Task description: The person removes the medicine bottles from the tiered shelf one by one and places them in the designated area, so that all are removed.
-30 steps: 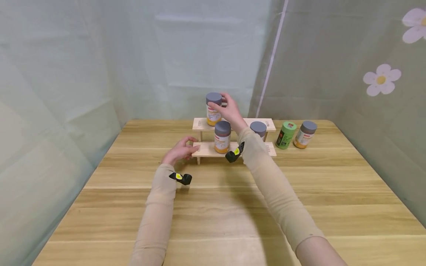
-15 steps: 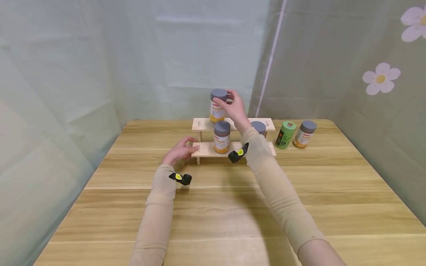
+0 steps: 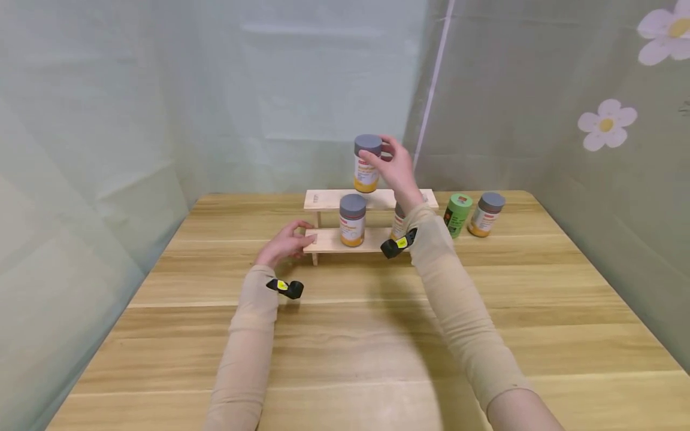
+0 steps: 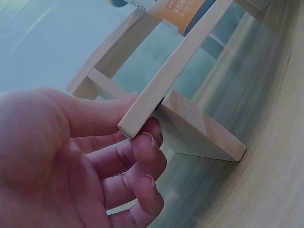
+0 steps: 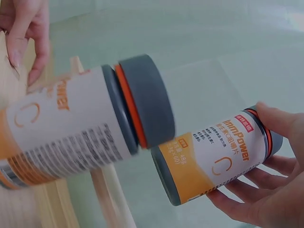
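Observation:
A supplement bottle [image 3: 366,169] with a grey cap and a white and orange label hangs above the upper board of a two-tier wooden rack [image 3: 330,199]. My right hand [image 3: 399,172] grips it near the cap, thumb in front; the right wrist view shows fingers around this bottle [image 5: 221,154]. At the rack's left end, my left hand [image 3: 284,242] pinches the lower board, with the thumb on top and fingers beneath in the left wrist view. A similar bottle [image 3: 352,222] stands on the lower board. Another bottle [image 3: 398,224] beside it is partly hidden by my right arm.
Right of the rack, a green bottle [image 3: 459,214] and another grey-capped bottle [image 3: 486,215] stand on the wooden table [image 3: 334,347]. Pale curtains rise behind and beside the table, and the right one [image 3: 560,72] carries white flowers.
My right hand has raised the bottle from the upper board's left part and carried it rightward. My left hand keeps its place at the rack, while the head view has shifted slightly.

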A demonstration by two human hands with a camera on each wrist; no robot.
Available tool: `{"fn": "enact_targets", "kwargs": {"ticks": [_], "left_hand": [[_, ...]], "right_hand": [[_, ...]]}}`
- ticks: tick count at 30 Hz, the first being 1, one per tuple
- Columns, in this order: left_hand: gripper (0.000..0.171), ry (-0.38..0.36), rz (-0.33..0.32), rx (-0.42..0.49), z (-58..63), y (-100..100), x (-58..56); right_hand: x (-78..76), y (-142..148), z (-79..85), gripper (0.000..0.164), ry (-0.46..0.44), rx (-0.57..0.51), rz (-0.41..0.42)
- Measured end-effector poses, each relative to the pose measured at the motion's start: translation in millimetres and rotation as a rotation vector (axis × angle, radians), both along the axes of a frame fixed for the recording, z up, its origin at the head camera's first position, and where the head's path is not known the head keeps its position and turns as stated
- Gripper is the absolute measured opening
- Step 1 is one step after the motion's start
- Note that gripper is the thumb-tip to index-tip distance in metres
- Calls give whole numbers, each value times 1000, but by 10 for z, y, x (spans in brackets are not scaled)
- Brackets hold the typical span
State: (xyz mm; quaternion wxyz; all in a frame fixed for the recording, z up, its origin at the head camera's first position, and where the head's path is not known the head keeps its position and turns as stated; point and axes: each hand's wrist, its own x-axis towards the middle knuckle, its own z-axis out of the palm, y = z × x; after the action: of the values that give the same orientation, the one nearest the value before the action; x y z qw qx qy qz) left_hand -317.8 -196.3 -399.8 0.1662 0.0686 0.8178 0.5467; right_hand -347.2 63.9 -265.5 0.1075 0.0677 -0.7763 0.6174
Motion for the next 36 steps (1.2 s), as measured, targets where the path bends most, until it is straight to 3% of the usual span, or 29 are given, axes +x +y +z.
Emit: {"fn": "enact_targets", "kwargs": {"ticks": [11, 36], "left_hand": [[50, -1, -13, -17, 21, -67, -1], [51, 1, -26, -1, -34, -140, -67]], "right_hand": [[19, 222, 12, 56, 43, -44, -44], [74, 611, -93, 55, 46, -106, -136]]}}
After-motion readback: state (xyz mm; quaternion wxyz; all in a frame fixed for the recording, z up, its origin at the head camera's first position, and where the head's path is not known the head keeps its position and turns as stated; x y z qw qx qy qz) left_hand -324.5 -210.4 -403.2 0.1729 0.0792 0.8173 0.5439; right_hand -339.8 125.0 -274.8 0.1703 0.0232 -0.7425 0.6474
